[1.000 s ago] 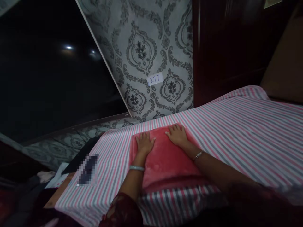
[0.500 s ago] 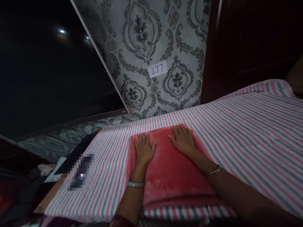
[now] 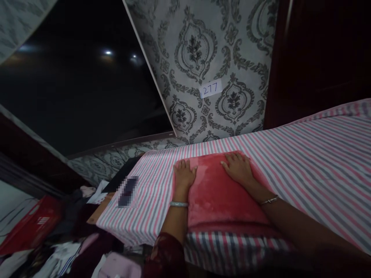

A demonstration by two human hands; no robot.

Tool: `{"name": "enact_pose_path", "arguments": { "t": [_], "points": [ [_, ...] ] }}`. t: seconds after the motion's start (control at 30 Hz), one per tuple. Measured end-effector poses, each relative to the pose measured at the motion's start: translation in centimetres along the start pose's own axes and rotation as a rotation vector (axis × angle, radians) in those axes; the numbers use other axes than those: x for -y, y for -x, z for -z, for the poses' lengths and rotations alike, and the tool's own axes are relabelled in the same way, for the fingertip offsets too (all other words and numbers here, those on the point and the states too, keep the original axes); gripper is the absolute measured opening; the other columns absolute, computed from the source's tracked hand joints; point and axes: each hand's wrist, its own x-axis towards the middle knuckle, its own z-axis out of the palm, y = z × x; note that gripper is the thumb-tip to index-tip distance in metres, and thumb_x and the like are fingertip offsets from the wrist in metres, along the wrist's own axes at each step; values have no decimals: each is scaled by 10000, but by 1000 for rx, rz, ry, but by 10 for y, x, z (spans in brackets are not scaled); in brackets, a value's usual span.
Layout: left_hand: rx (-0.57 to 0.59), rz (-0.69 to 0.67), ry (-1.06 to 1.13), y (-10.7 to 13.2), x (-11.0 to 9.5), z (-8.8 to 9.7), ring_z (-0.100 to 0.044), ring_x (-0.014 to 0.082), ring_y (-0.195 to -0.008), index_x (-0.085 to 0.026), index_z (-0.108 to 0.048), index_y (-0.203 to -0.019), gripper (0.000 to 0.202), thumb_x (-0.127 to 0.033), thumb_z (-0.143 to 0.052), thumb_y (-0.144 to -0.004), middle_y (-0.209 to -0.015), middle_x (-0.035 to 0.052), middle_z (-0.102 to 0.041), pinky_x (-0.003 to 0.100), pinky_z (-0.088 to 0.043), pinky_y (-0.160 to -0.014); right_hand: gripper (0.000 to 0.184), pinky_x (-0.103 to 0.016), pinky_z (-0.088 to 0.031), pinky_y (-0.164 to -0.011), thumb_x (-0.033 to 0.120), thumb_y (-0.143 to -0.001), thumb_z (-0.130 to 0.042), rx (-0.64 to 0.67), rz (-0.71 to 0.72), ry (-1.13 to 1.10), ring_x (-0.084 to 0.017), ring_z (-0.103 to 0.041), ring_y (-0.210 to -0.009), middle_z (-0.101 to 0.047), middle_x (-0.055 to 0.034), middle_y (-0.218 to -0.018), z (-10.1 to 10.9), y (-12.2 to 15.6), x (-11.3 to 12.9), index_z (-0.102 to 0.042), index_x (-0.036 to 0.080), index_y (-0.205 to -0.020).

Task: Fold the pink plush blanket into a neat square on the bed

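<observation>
A red plush cloth [image 3: 223,193], folded into a thick rectangle, lies on a pink, grey and white striped cover [image 3: 313,154]. My left hand [image 3: 184,173] rests flat near its far left corner, fingers pointing away and thumb apart. Near the far right corner, my right hand [image 3: 238,168] lies palm down with its fingers spread. Neither hand grips anything. The cloth's near edge shows layered folds close to the front of the striped surface. What kind of plush item it is, I cannot tell.
A pixelated dark object [image 3: 127,192] lies on the cover at left. A large black screen [image 3: 95,85] stands behind, beside patterned wallpaper with a paper label [image 3: 211,88] reading 277. Clothes [image 3: 62,256] and a red bag [image 3: 36,224] are at lower left.
The view has swung left, bringing the red bag and clothes into sight. Both hands stay flat on the red plush cloth, with the left hand slightly nearer its left edge.
</observation>
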Motion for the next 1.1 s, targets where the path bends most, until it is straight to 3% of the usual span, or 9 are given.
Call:
{"name": "enact_pose_path", "arguments": {
  "t": [0.17, 0.33, 0.43, 0.53, 0.63, 0.8, 0.93, 1.1],
  "points": [
    [162, 71, 69, 2, 25, 10, -180, 277, -1523, -165, -318, -1539, 627, -475, -254, -998, -1638, 127, -239, 569, -236, -1184, 526, -520, -260, -1095, 420, -981, -344, -4, 0, -2, -336, -441, -1316, -598, -177, -1360, 1, 3, 1, -569, 117, -1348],
    [209, 103, 85, 27, 44, 28, -237, 274, -1506, -185, -326, -1537, 603, -450, -298, -996, -1634, 123, -239, 529, -263, -1186, 556, -523, -247, -1111, 448, -988, -315, 73, -15, -9, -332, -430, -1329, -559, -179, -1405, 11, -1, 3, -551, 118, -1370],
    [155, 90, 108, 57, 49, 41, -238, 276, -1505, -118, -312, -1535, 623, -439, -295, -1001, -1619, 174, -266, 502, -265, -1191, 574, -513, -245, -1134, 441, -998, -295, 208, -41, -40, -322, -392, -1383, -509, -166, -1465, 25, -7, 3, -494, 126, -1434],
    [20, -36, 175, 93, 44, 46, -260, 263, -1499, -92, -345, -1516, 609, -420, -311, -1004, -1591, 181, -335, 486, -253, -1201, 620, -533, -239, -1148, 479, -998, -280, 276, -24, -72, -342, -310, -1448, -413, -159, -1547, 42, 2, 1, -396, 159, -1516],
    [-62, -145, 183, 123, 37, 38, -256, 269, -1500, -112, -329, -1528, 634, -455, -353, -995, -1592, 172, -335, 520, -228, -1208, 673, -572, -204, -1161, 572, -979, -296, 228, 95, -75, -369, -247, -1480, -320, -139, -1605, 50, 38, -5, -334, 227, -1556],
    [-89, -145, 98, 145, 33, 5, -254, 320, -1496, -154, -382, -1511, 634, -487, -418, -974, -1595, 190, -316, 582, -314, -1151, 673, -576, -234, -1153, 640, -953, -317, 151, 197, -60, -373, -289, -1464, -371, -119, -1583, 38, 100, -22, -435, 277, -1508],
    [-160, -176, 95, 149, 39, -14, -241, 302, -1502, -123, -371, -1514, 623, -462, -387, -991, -1600, 201, -302, 503, -380, -1129, 645, -549, -235, -1164, 606, -963, -330, 74, 197, -45, -350, -292, -1468, -379, -111, -1580, 29, 112, -28, -449, 270, -1500],
    [-178, -194, 90, 151, 42, -19, -255, 296, -1498, -126, -377, -1510, 609, -454, -367, -997, -1597, 196, -311, 479, -392, -1119, 620, -542, -255, -1160, 587, -962, -364, 56, 196, -46, -339, -311, -1462, -390, -99, -1575, 28, 110, -27, -456, 281, -1493]
  ]
}}
